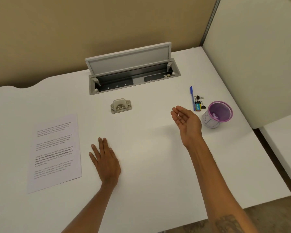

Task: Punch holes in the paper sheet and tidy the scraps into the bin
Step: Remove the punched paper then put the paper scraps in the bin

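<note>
The right hand [186,121] cupped a white scrap [178,115] in its open grip, palm up to keep it from spilling, near the bin [217,114], while the left hand [104,159] lay flat and empty on the table [149,148].

The desk [141,148] looks smooth, matt white. The paper sheet [55,152] is thin printed paper. The hole punch [121,106] looks like dull metal. The bin [217,114] has purple mesh walls.
</note>
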